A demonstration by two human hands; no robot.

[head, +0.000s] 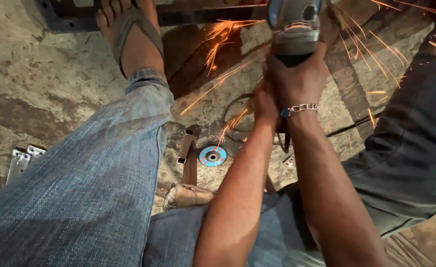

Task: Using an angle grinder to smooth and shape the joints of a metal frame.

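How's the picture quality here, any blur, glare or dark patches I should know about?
Head view: warm, dim light; the sparks smear into bright orange streaks, the only glare. The angle grinder in both hands, right hand and left hand, is cropped at the top edge. The jeans look sharp, the spare disc on the floor is clear, and the right side falls into shadow.

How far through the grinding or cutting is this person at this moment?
Done: cannot tell; the contact spot is hidden. In hand: both hands, right hand and left hand, grip the angle grinder, sparks flying beside the dark metal bar pinned underfoot. Left: unclear; a spare disc lies unused.
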